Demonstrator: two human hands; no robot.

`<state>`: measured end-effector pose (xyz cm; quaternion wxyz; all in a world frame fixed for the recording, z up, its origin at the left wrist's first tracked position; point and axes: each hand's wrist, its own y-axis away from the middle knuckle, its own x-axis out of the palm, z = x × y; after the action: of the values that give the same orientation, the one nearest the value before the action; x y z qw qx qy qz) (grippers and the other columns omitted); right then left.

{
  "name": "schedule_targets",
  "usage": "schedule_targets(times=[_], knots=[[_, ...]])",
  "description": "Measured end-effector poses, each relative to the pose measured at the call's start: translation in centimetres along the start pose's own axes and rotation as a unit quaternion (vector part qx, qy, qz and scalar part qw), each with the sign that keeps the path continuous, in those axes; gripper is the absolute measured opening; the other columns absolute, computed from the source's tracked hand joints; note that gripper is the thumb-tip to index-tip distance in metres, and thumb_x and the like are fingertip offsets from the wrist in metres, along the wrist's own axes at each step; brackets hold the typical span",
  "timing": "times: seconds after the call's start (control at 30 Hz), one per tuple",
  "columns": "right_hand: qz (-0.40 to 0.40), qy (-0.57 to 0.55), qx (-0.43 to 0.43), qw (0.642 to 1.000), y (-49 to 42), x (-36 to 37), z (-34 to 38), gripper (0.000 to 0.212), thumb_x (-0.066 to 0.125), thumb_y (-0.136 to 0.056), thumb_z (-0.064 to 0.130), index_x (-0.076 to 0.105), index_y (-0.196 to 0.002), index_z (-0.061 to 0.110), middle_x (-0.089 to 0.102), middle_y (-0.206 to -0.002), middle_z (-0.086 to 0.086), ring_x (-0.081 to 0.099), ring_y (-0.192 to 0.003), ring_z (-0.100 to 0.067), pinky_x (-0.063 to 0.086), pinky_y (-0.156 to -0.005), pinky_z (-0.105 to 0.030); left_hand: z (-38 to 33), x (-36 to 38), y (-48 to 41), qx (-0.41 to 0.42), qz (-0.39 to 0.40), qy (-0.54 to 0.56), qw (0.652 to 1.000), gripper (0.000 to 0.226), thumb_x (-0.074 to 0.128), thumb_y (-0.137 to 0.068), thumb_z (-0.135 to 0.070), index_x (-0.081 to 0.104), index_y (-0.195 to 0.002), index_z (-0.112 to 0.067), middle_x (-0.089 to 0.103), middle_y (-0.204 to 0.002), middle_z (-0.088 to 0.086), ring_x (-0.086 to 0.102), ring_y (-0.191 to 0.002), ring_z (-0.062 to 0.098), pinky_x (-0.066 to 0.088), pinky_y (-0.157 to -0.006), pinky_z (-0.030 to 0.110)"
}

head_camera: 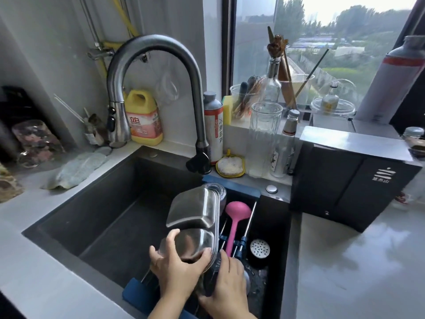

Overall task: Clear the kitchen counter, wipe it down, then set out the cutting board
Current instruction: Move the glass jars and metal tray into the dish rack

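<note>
Two hands are down low, right in front of me. My left hand grips the steel tray: my thumb and fingers curl round its near bump. My right hand is just beside it, at the tray's rim, next to something dark. I see only the back of that hand, so I cannot tell if it holds anything or lies flat.

The tray stands on its edge, with its bottom side facing left. I think I hold it that way so it can slide into the rack and drip dry. The rack sits in the right part of the sink. A pink ladle and a round lid with holes lie in it, just right of the tray. Putting the tray away looks like part of clearing up.

The counter I must wipe runs round the sink. The part to my right looks wet and shiny, well apart from my hands. On the left part lies a pale cloth, across the sink from me. It may do for wiping. Farther back stand the tap and a yellow soap jug. I see no cutting board anywhere.
</note>
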<state>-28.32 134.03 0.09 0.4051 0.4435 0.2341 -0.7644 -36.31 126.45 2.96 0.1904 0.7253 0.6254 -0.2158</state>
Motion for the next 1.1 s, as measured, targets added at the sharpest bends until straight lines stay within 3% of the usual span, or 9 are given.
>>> schedule_targets(times=[0.03,0.13,0.27,0.37,0.5,0.6,0.73,0.97,1.1], knots=[[0.009,-0.028,0.003,1.000,-0.1,-0.2,0.0,0.110,0.074,-0.034,0.059,0.051,-0.124,0.001,0.059,-0.112,-0.008,0.059,-0.108,-0.028,0.051,-0.089,-0.038,-0.2,-0.3,-0.3,-0.008,0.002,-0.003,1.000,0.087,0.076,-0.050,-0.052,0.029,-0.122,-0.043,0.034,-0.137,0.021,0.022,-0.128,0.035,0.027,-0.103,0.044],[0.044,-0.085,0.029,0.995,-0.4,-0.2,0.2,0.103,0.062,-0.054,0.059,0.019,-0.140,0.020,0.033,-0.129,0.005,0.029,-0.126,-0.017,0.023,-0.107,-0.031,-0.9,-1.3,-1.1,0.005,-0.011,-0.030,0.999,0.092,0.077,-0.043,-0.054,0.027,-0.120,-0.046,0.041,-0.124,0.019,0.035,-0.116,0.035,0.033,-0.098,0.044],[0.020,-0.165,0.036,0.985,-1.2,-2.2,0.9,0.102,0.065,-0.046,0.055,0.022,-0.134,0.027,0.028,-0.116,0.005,0.046,-0.109,-0.017,0.041,-0.098,-0.030,-1.7,-2.7,-2.7,0.067,-0.031,-0.004,0.997,0.094,0.081,-0.035,-0.046,0.034,-0.116,-0.045,0.034,-0.126,0.016,0.045,-0.109,0.033,0.039,-0.086,0.033],[-0.007,-0.161,0.047,0.986,-2.6,-3.9,0.4,0.096,0.068,-0.047,0.048,0.023,-0.130,0.031,0.024,-0.110,0.004,0.044,-0.102,-0.014,0.048,-0.089,-0.028,-2.5,-3.3,-3.4,0.113,-0.037,-0.003,0.993,0.097,0.075,-0.030,-0.053,0.033,-0.117,-0.045,0.030,-0.129,0.012,0.040,-0.115,0.031,0.038,-0.089,0.034],[-0.022,-0.148,0.042,0.988,-5.4,-5.1,-0.1,0.101,0.072,-0.058,0.039,0.015,-0.140,0.029,0.020,-0.117,0.004,0.038,-0.107,-0.013,0.042,-0.094,-0.020,-2.9,-3.4,-3.6,0.130,-0.056,0.003,0.990,0.101,0.069,-0.027,-0.056,0.036,-0.121,-0.034,0.029,-0.133,0.018,0.037,-0.119,0.035,0.039,-0.095,0.043],[-0.018,-0.155,0.037,0.987,-6.7,-5.1,0.1,0.106,0.074,-0.060,0.038,0.010,-0.144,0.028,0.017,-0.121,0.006,0.034,-0.109,-0.011,0.038,-0.099,-0.019,-2.4,-3.1,-3.5,0.120,-0.060,0.013,0.991,0.102,0.084,-0.030,-0.043,0.038,-0.121,-0.030,0.027,-0.136,0.020,0.036,-0.121,0.038,0.040,-0.094,0.046],[0.027,-0.131,-0.036,0.990,-6.3,-4.6,-0.2,0.105,0.074,-0.059,0.033,0.012,-0.144,0.029,0.017,-0.122,0.011,0.038,-0.104,-0.008,0.041,-0.091,-0.014,-2.1,-2.9,-3.4,0.113,-0.049,0.013,0.992,0.100,0.091,-0.036,-0.025,0.039,-0.121,-0.028,0.027,-0.137,0.020,0.035,-0.121,0.037,0.039,-0.095,0.045],[0.038,-0.212,-0.051,0.975,-4.9,-3.0,0.8,0.097,0.075,-0.056,0.038,0.024,-0.138,0.028,0.026,-0.119,0.013,0.048,-0.100,-0.002,0.042,-0.079,-0.006,-2.3,-3.0,-3.3,0.121,-0.043,0.020,0.991,0.100,0.088,-0.034,-0.035,0.037,-0.120,-0.032,0.026,-0.138,0.017,0.033,-0.122,0.034,0.039,-0.095,0.043],[0.045,-0.193,-0.046,0.979,-4.3,-1.8,0.5,0.102,0.075,-0.063,0.038,0.013,-0.144,0.023,0.019,-0.137,0.010,0.043,-0.111,-0.004,0.037,-0.089,-0.008,-2.4,-3.5,-3.2,0.130,-0.049,0.024,0.990,0.102,0.071,-0.026,-0.055,0.038,-0.119,-0.030,0.028,-0.137,0.019,0.038,-0.119,0.036,0.041,-0.093,0.046]])
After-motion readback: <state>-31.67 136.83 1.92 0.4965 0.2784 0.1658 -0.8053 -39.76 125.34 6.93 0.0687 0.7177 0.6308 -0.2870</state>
